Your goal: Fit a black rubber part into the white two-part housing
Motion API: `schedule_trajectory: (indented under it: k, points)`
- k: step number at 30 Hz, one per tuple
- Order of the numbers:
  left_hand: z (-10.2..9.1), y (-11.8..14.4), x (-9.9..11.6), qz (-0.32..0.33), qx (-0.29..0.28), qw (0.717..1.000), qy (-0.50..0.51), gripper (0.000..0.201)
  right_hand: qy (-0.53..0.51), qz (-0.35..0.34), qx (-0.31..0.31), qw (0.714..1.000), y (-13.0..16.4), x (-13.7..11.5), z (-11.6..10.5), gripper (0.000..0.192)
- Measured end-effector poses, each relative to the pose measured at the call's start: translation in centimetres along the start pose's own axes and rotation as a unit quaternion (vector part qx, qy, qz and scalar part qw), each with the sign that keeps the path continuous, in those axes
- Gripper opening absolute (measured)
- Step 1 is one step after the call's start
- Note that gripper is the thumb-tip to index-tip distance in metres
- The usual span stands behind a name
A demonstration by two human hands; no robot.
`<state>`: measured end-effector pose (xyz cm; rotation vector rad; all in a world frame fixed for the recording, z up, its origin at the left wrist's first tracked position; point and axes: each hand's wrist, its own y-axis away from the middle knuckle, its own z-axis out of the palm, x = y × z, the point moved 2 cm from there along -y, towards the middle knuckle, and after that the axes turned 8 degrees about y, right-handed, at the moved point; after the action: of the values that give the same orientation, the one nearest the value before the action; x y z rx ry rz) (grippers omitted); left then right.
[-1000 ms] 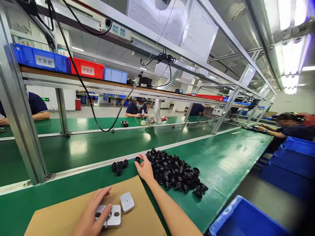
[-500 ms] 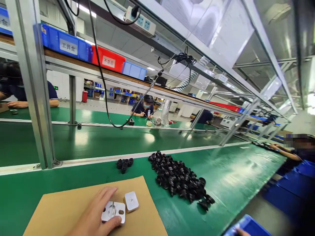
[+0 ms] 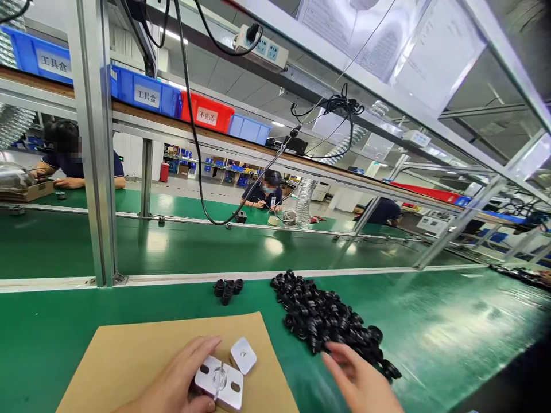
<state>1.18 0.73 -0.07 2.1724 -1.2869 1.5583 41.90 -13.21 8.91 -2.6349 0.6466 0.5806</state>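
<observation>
Silver metal block [image 3: 227, 391] sits on a brown cardboard sheet [image 3: 129, 361] right in front of me, with two dark oval slots, a round recess in the middle and a thin rod lying across that. My left hand [image 3: 177, 376] is gripping it around one end, fingers along the far side and thumb on the near side. A smaller silver block [image 3: 244, 355] with rounded corners is just beside it, on the cardboard too.

My right hand [image 3: 364, 378] is over at the near edge of a big pile of black ribbed parts [image 3: 327, 318], thumb and forefinger parted, tips right by the pile. Can't tell if they're actually touching any. A little cluster of black parts [image 3: 227, 294] stands apart from the heap, beyond the cardboard, on the green tabletop [image 3: 430, 321].

Labels, for anyone who reads Chinese: on the shelf there's a blue bin [image 3: 147, 94] marked 工具盒 (toolbox), another blue bin [image 3: 38, 54] left of the post saying the same, and a red bin [image 3: 207, 112] marked 不良品 (defective goods). Printed sheets [image 3: 434, 51] hang up top, too washed out to read. A white power strip [image 3: 262, 49] is mounted on the rail, and a masked co-worker [image 3: 267, 189] sits across the bench.
</observation>
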Motion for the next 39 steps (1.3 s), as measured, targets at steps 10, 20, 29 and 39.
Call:
schedule_trajectory:
  k: [10, 20, 29, 39]
  points:
    - [-0.9, 0.5, -0.4, 0.023, 0.016, 0.999, 0.032, 0.102, -0.105, -0.271, -0.089, 0.953, -11.0, -15.7, 11.9, 0.04]
    - [-0.9, -1.5, 0.3, -0.091, 0.092, 0.992, 0.001, 0.072, -0.194, -0.242, -0.076, 0.948, -12.3, -14.0, 15.0, 0.031]
    - [-1.8, -1.5, 0.3, -0.11, 0.112, 0.987, 0.02, 0.073, -0.315, -0.152, -0.148, 0.925, -10.4, -14.0, 12.3, 0.059]
    - [-2.2, -1.7, 1.1, -0.113, 0.118, 0.985, 0.061, 0.072, -0.299, -0.165, -0.182, 0.922, -6.2, -17.9, 11.5, 0.054]
